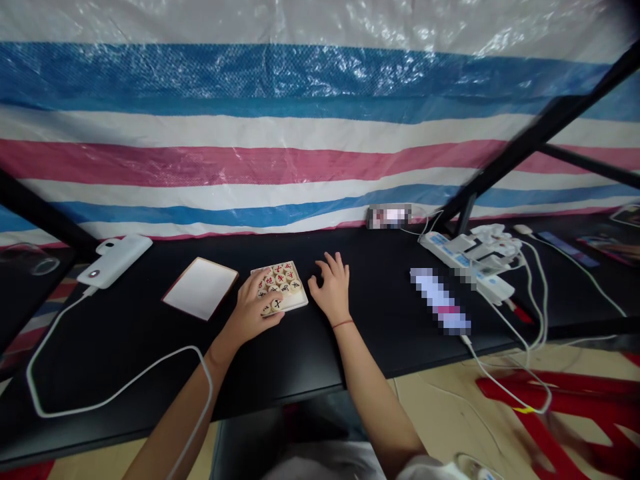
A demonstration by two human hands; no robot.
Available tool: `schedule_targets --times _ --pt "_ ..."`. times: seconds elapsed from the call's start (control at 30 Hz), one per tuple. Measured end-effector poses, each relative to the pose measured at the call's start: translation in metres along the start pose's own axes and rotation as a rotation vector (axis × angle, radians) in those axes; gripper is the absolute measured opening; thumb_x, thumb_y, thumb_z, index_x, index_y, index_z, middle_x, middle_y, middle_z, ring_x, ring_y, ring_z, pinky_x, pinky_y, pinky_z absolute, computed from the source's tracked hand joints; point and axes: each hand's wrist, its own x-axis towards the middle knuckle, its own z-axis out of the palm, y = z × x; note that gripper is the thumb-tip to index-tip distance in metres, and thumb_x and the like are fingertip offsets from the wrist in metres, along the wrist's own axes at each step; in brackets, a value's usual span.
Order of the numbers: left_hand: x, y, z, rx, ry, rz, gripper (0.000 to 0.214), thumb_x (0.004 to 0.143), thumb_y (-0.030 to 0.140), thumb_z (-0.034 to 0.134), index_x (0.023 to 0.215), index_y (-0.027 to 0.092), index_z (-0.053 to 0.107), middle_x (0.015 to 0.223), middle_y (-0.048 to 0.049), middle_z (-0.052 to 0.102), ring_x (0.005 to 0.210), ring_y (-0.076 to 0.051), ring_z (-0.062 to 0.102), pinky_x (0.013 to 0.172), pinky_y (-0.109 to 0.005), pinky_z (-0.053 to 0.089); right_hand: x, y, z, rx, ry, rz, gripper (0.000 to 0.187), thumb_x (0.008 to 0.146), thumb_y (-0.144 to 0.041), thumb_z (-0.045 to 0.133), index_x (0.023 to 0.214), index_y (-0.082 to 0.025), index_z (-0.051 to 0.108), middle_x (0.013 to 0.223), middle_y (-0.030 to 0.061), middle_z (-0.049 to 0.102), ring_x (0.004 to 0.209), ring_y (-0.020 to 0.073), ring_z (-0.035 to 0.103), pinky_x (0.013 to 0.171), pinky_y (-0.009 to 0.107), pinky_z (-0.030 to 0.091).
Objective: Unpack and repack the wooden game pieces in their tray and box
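Observation:
A shallow white box [301,301] of round Chinese chess pieces [285,280] lies on the black table, its pieces marked in red and black characters. My left hand [254,307] grips the box at its left side, fingers over the left pieces and thumb along the near edge by a black-marked piece. Part of the box is hidden under that hand. To the right of the box, apart from it, my right hand [332,283] is open with fingers spread and nothing in it. Left of the box lies a square, white-faced lid-like panel [201,288] with a brown edge.
A white power bank [116,260] with a long cable sits at the left; the cable passes over my left forearm. At the right are a phone [440,301], a loaded power strip [465,263] and cables. Another device [389,216] leans against the striped sheet [280,167].

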Motion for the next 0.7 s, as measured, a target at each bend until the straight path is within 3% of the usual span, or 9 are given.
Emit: schedule_targets --times 0.23,0.43,0.7 --pt "-0.001 0.000 0.002 -0.004 -0.013 -0.016 0.016 0.077 0.028 0.067 0.093 0.025 0.066 0.148 -0.0054 0.032 0.138 -0.032 0.027 0.111 -0.050 0.030 -0.002 0.008 0.009 0.016 -0.048 0.024 0.031 0.078 -0.012 0.044 0.099 -0.016 0.067 0.122 0.0141 0.062 0.135 0.0318 0.037 0.110 0.061 0.023" --pt "-0.002 -0.001 0.002 -0.007 -0.028 -0.030 0.026 0.078 0.031 0.067 0.104 0.027 0.065 0.148 -0.0074 0.031 0.137 -0.033 0.028 0.110 -0.051 0.030 0.000 0.013 0.008 -0.001 0.011 0.017 0.037 0.075 -0.013 0.046 0.107 -0.017 0.065 0.123 0.0131 0.061 0.132 0.0342 0.037 0.109 0.061 0.025" --pt "0.001 0.004 -0.004 0.000 -0.041 -0.030 0.025 0.078 0.028 0.067 0.103 0.027 0.066 0.145 -0.0072 0.035 0.134 -0.033 0.032 0.109 -0.052 0.032 0.001 0.013 0.007 -0.029 -0.001 0.037 0.031 0.074 -0.008 0.046 0.095 -0.019 0.067 0.099 0.0094 0.068 0.115 0.0321 0.049 0.108 0.065 0.019"
